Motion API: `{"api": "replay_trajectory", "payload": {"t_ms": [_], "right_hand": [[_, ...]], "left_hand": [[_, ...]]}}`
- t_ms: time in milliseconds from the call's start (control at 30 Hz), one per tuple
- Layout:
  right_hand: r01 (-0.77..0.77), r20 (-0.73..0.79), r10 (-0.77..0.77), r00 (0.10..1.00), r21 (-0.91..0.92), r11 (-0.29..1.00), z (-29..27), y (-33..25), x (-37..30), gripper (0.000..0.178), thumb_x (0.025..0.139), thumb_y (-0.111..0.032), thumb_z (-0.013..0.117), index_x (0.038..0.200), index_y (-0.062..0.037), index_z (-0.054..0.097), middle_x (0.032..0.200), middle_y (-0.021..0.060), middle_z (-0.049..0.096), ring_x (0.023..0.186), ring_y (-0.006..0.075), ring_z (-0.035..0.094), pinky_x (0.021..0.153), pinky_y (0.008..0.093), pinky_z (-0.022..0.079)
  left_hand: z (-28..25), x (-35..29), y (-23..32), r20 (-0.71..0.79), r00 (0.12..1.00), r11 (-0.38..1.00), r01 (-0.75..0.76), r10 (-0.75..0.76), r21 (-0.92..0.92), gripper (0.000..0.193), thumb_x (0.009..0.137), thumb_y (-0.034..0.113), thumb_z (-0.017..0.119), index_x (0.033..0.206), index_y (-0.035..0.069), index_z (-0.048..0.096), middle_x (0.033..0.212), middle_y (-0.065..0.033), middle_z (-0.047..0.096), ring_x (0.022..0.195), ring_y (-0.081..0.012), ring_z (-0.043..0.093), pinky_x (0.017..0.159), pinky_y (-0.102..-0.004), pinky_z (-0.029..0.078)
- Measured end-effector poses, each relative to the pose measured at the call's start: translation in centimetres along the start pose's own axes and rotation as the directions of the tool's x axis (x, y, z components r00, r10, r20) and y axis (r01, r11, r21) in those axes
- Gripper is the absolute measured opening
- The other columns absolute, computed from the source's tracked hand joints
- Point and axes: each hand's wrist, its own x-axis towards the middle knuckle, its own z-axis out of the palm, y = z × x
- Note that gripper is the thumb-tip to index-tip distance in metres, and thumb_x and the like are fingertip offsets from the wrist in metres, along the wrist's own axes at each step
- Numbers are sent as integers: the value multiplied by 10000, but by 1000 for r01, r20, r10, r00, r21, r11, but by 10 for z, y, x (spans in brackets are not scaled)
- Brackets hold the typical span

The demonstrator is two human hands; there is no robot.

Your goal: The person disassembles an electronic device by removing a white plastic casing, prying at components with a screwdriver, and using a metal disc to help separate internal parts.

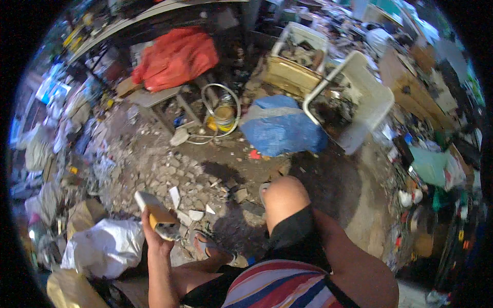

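My left hand is closed around an oblong, block-like object, yellow-tan with a pale side and a dark, uneven near end. Its exact kind is not clear. It is held above the rubble, close to a few white broken pieces. My right arm bends on the right side, its forearm running in behind my raised knee; the right hand is hidden there. A white plastic sack lies to the left of my left forearm.
Ahead lie a blue sack, a tipped white bin, a yellowed container and a hose loop around a can. A red sheet covers something at the back left. Plastic bags and cardboard crowd both sides.
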Motion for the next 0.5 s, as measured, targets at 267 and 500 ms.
{"api": "replay_trajectory", "payload": {"t_ms": [267, 500], "right_hand": [[130, 0, -131, 991, -100, 987, -12, -43, 22, 319, 800, -327, 553, 964, -76, 664, 956, 170, 660, 876, 356, 640, 758, 483, 506], [114, -17, -118, 993, -163, 980, -34, -30, 17, 309, 794, -323, 556, 954, -82, 667, 941, 166, 663, 863, 357, 642, 749, 484, 506]], "left_hand": [[-41, 14, -2, 103, 995, 999, -15, 12, 29, 552, 805, 518, 599, 1103, 75, 459, 810, -109, 565, 712, -249, 600, 630, -395, 519], [-12, 18, -3, 180, 983, 993, 16, -37, 115, 506, 802, 507, 604, 1017, 59, 510, 786, -78, 563, 678, -210, 581, 619, -341, 507]]}}
